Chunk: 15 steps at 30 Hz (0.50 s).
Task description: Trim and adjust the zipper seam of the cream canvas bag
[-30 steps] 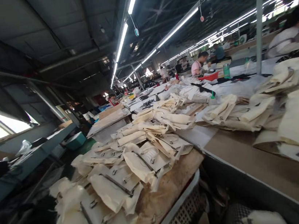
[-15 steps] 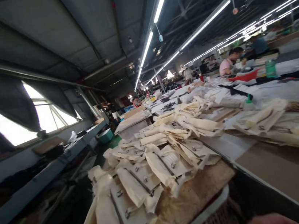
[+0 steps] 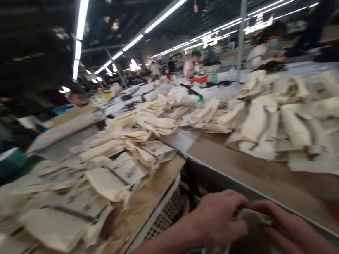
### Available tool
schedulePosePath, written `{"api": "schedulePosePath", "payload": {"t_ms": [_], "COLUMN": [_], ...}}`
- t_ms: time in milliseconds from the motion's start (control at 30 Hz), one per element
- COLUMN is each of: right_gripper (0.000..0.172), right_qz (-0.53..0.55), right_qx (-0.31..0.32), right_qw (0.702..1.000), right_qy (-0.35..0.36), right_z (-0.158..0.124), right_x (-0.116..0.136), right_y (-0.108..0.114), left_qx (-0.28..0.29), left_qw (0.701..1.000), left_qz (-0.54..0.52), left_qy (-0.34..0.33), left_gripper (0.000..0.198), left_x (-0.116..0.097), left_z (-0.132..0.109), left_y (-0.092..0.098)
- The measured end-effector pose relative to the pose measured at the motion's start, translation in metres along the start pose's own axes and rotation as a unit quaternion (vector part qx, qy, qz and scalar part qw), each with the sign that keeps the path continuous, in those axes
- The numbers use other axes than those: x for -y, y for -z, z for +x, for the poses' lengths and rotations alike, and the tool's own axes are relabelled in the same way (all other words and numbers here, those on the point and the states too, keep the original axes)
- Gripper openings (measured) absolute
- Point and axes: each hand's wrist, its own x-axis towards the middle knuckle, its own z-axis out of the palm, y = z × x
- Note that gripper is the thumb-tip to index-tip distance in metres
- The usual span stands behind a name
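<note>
Low in the head view, my left hand (image 3: 220,218) and my right hand (image 3: 287,228) meet just below the table's front edge (image 3: 225,169). Both close on a small cream fabric piece (image 3: 253,217) held between them. The picture is blurred, so the piece's shape is unclear. To the left, a board (image 3: 153,191) carries overlapping cream fabric pieces with dark zips (image 3: 108,181).
More folded cream pieces (image 3: 259,123) are heaped across the long brown table to the right. A white lattice basket (image 3: 165,215) sits under the board. Other people (image 3: 190,63) work at tables far behind. A metal post (image 3: 241,21) rises at the back.
The view swung right and down. Both my hands came into the picture from below and now hold a fabric piece; earlier only a fingertip showed at the bottom edge.
</note>
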Motion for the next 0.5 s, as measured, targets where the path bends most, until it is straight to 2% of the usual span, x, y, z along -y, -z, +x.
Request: {"api": "schedulePosePath", "payload": {"t_ms": [33,67,100,200,400,500], "right_gripper": [0.015,0.016,0.019,0.032,0.007,0.007], "right_qz": [0.013,0.016,0.014,-0.015,-0.174,-0.253], "right_qx": [0.059,0.092,0.089,0.036,-0.039,-0.064], "right_qw": [0.998,0.994,0.993,0.997,0.984,0.965], "right_qy": [-0.022,-0.056,-0.075,-0.069,0.022,0.037], "right_z": [-0.007,-0.011,-0.013,-0.017,-0.032,-0.037], "right_x": [0.002,0.005,0.007,0.012,0.003,0.001], "right_y": [0.009,0.014,0.015,0.011,0.006,0.007], "left_qx": [-0.019,-0.023,-0.027,-0.022,-0.034,-0.039], "left_qw": [1.000,1.000,0.999,0.999,0.999,0.999], "left_qz": [0.001,-0.010,-0.018,-0.029,-0.026,-0.025], "left_qy": [-0.006,-0.007,-0.006,-0.005,0.004,0.015], "left_gripper": [0.034,0.030,0.031,0.034,0.029,0.028], "left_x": [-0.001,0.000,0.001,0.000,-0.002,0.000], "left_z": [0.001,0.001,0.002,0.000,-0.004,-0.004], "left_y": [0.001,0.002,0.003,0.003,-0.006,-0.011]}}
